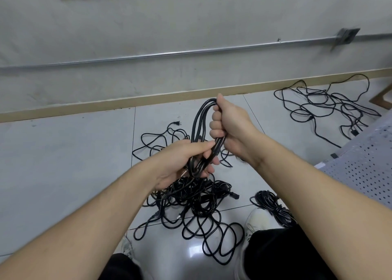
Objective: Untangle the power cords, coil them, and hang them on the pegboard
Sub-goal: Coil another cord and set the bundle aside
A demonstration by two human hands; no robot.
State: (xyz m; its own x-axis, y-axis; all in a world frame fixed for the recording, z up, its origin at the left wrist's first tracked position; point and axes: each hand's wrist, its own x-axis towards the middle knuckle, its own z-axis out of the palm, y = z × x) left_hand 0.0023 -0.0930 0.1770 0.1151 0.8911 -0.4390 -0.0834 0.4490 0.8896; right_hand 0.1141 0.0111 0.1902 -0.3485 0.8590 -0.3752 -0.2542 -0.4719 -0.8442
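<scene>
A coiled black power cord (198, 122) stands as a long loop between both hands, above the floor. My right hand (230, 124) grips its upper right side with the fingers curled round the strands. My left hand (186, 163) grips the lower end of the same loop. Below the hands a tangled heap of black cords (197, 205) lies on the tiled floor between my feet. A finished cord bundle (273, 207) lies on the floor at the right, next to my right shoe. Another loose tangle of cords (326, 105) is spread near the wall at the far right.
A grey perforated metal panel (364, 167) lies at the right edge. A grey wall with a metal conduit pipe (169, 54) and a beige skirting runs across the back. A wooden frame corner (381, 97) shows at far right. My shoes (257, 220) stand by the heap.
</scene>
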